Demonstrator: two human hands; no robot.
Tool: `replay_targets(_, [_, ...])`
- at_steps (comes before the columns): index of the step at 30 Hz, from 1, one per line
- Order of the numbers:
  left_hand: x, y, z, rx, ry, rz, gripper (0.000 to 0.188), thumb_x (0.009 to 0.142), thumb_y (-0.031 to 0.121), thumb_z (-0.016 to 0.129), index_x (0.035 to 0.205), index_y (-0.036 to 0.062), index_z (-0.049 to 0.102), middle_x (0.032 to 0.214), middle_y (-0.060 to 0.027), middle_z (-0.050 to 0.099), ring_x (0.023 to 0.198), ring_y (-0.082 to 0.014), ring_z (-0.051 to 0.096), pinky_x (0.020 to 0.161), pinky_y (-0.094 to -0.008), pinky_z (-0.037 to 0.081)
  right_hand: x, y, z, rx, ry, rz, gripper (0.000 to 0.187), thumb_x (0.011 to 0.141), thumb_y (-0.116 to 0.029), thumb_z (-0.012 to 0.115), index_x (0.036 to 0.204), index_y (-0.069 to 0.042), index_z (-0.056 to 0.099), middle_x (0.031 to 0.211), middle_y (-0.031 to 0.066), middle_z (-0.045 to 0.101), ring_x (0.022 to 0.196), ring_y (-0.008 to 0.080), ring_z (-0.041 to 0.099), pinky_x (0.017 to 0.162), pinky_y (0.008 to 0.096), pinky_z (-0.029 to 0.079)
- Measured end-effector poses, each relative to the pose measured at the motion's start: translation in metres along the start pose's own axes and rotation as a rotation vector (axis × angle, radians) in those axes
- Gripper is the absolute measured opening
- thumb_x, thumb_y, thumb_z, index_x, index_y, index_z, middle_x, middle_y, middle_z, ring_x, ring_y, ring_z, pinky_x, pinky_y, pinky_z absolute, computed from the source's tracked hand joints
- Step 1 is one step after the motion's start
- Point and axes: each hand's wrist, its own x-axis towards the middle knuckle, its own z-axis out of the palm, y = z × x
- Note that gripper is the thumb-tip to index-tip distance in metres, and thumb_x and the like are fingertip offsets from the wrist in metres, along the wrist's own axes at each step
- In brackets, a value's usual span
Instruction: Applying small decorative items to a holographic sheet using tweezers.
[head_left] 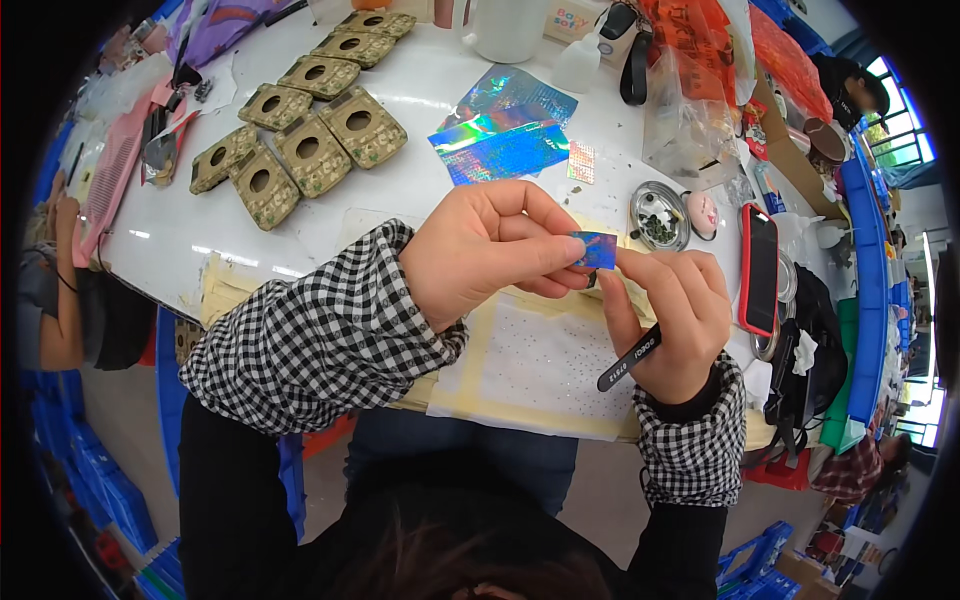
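Observation:
My left hand (495,245) pinches a small shiny blue holographic sticker piece (598,250) between thumb and fingers. At the piece's right edge, my right hand (675,320) has its fingertips against it or very close. Black tweezers (630,358) are held in that same hand, their rear end pointing down and left; the tips are mostly hidden by the fingers. Below both hands lies a white sheet (540,365) dotted with tiny specks and bordered by yellowish tape. Beyond them, larger holographic sheets (500,150) overlap on the white table, with a small sticker square (581,163) beside them.
Several camouflage-patterned cases (318,155) with round holes stand at the back left. On the right are a round dish (659,216) of dark green bits, a red-cased phone (758,270) and a clear plastic bag (690,125). Another person's arm (66,260) shows at far left.

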Motion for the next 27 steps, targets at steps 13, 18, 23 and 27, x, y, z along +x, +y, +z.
replay_targets(13, [0.025, 0.03, -0.023, 0.568, -0.03, -0.224, 0.019, 0.084, 0.015, 0.067, 0.089, -0.0025, 0.062, 0.081, -0.0102, 0.068, 0.072, -0.0123, 0.066, 0.065, -0.0222, 0.053, 0.007, 0.024, -0.023, -0.042, 0.102, 0.039, 0.011, 0.072, -0.002, 0.072, 0.082, -0.003, 0.067, 0.067, 0.0039, 0.062, 0.057, 0.0178, 0.056, 0.061, 0.0294, 0.042])
replay_targets(18, [0.031, 0.027, -0.024, 0.613, -0.029, -0.279, 0.02, 0.084, 0.015, 0.067, 0.091, -0.003, 0.063, 0.08, -0.0093, 0.068, 0.071, -0.011, 0.066, 0.061, -0.0203, 0.052, 0.006, 0.029, -0.029, -0.044, 0.1, 0.081, 0.01, 0.073, -0.002, 0.072, 0.082, -0.003, 0.068, 0.067, 0.0037, 0.063, 0.057, 0.0167, 0.055, 0.061, 0.0284, 0.042])
replay_targets(23, [0.032, 0.025, -0.02, 0.582, -0.001, -0.285, 0.021, 0.084, 0.016, 0.067, 0.093, -0.003, 0.063, 0.079, -0.0088, 0.068, 0.069, -0.0107, 0.065, 0.06, -0.0199, 0.052, 0.009, 0.035, -0.03, -0.02, 0.114, 0.083, 0.011, 0.071, -0.002, 0.073, 0.08, -0.005, 0.067, 0.066, 0.0027, 0.063, 0.055, 0.016, 0.057, 0.059, 0.0282, 0.041])
replay_targets(27, [0.031, 0.026, -0.016, 0.568, 0.002, -0.272, 0.021, 0.086, 0.017, 0.066, 0.094, -0.0021, 0.063, 0.077, -0.0083, 0.067, 0.067, -0.0097, 0.064, 0.056, -0.0194, 0.05, 0.008, 0.035, -0.031, -0.014, 0.1, 0.095, 0.01, 0.071, -0.002, 0.073, 0.079, -0.005, 0.067, 0.065, 0.0028, 0.063, 0.054, 0.016, 0.056, 0.058, 0.0288, 0.04])
